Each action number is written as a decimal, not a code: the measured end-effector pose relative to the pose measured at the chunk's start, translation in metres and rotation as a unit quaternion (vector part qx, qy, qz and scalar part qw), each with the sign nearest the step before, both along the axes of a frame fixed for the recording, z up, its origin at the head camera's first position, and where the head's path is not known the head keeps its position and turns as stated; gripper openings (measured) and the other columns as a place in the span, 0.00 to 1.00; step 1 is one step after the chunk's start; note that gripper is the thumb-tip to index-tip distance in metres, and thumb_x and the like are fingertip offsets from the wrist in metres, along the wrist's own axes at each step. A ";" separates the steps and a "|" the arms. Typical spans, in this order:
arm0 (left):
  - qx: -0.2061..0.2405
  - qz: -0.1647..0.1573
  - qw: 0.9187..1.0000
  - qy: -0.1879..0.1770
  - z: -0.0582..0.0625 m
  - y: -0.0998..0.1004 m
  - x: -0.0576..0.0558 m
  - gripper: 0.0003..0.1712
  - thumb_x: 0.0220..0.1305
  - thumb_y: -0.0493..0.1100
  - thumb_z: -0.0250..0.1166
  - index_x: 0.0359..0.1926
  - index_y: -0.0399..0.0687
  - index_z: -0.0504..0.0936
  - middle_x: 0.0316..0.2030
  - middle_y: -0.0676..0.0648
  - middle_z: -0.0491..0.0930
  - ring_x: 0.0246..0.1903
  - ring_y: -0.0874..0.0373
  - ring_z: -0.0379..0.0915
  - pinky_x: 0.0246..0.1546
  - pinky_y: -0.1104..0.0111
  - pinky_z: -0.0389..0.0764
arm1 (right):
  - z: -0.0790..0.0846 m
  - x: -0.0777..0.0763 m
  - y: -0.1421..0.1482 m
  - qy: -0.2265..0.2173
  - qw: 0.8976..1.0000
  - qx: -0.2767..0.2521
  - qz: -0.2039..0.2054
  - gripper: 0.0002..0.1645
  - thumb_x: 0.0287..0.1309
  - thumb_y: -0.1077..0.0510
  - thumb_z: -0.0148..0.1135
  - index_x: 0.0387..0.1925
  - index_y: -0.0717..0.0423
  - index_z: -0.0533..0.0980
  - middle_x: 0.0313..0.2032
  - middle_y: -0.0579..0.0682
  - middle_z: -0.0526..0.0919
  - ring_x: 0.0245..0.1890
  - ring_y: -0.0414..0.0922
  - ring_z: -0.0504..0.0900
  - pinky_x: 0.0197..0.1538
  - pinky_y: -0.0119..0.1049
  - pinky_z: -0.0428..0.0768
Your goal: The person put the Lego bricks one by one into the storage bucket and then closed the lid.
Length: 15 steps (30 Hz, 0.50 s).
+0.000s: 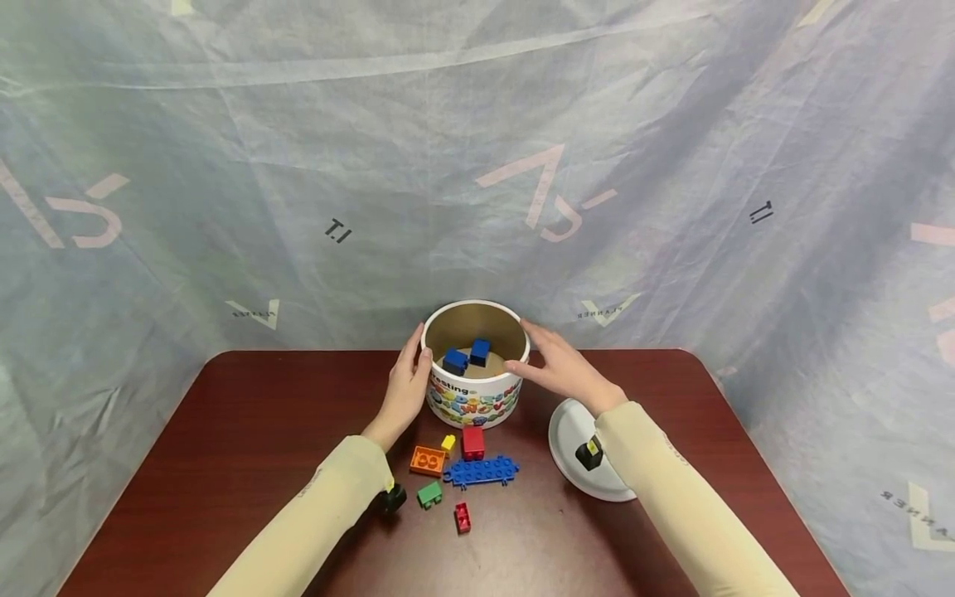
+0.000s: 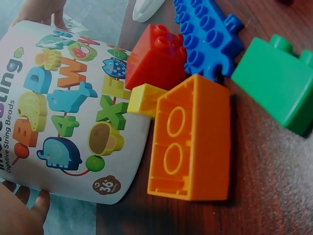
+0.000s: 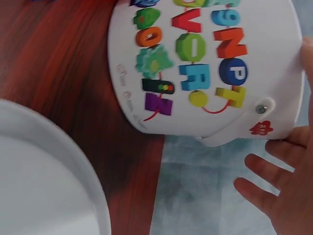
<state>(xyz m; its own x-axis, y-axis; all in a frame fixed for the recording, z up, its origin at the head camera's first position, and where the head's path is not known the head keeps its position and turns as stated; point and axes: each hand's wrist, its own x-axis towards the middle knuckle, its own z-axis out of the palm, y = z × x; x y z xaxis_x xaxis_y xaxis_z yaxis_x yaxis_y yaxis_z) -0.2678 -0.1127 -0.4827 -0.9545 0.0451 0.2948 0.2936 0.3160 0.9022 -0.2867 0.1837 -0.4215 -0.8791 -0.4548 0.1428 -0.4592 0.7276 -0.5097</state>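
Note:
A white round tub (image 1: 448, 383) printed with colourful letters and animals stands at the back of the table. Two blue blocks, one (image 1: 455, 362) nearer and one (image 1: 481, 352) farther, lie inside it. At the tub's left side is my left hand (image 1: 403, 391), fingers along the wall and thumb near the front rim. My right hand (image 1: 564, 366) is at the opposite side, its thumb by the front rim and its fingers reaching along the wall. In the right wrist view, the fingers (image 3: 266, 174) are spread and fairly straight beside the tub's edge.
In front of the tub lie a red block (image 1: 473, 443), a small yellow block (image 1: 448, 444), an upturned orange block (image 1: 429, 460), a blue wheel base plate (image 1: 482, 472), a green block (image 1: 429, 495) and a small red piece (image 1: 462, 518). A white lid-like disc (image 1: 569, 431) sits under my right forearm.

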 end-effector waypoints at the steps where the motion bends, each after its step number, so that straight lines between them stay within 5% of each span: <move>1: 0.000 0.000 1.000 0.000 0.000 0.000 0.000 0.33 0.85 0.48 0.48 0.83 0.51 0.54 0.81 0.42 0.55 0.73 0.38 0.64 0.67 0.42 0.71 | 0.000 0.001 0.000 -0.002 1.000 0.002 -0.003 0.58 0.66 0.31 0.64 0.82 0.57 0.53 0.79 0.58 0.60 0.77 0.61 0.59 0.74 0.64 0.63; 15: -0.032 -0.026 0.999 -0.031 0.017 -0.015 -0.001 0.33 0.83 0.50 0.51 0.82 0.49 0.58 0.78 0.40 0.61 0.75 0.41 0.59 0.72 0.43 0.65 | -0.003 0.001 0.000 -0.012 1.000 -0.007 -0.008 0.57 0.66 0.32 0.65 0.83 0.54 0.52 0.79 0.56 0.59 0.78 0.60 0.59 0.73 0.64 0.64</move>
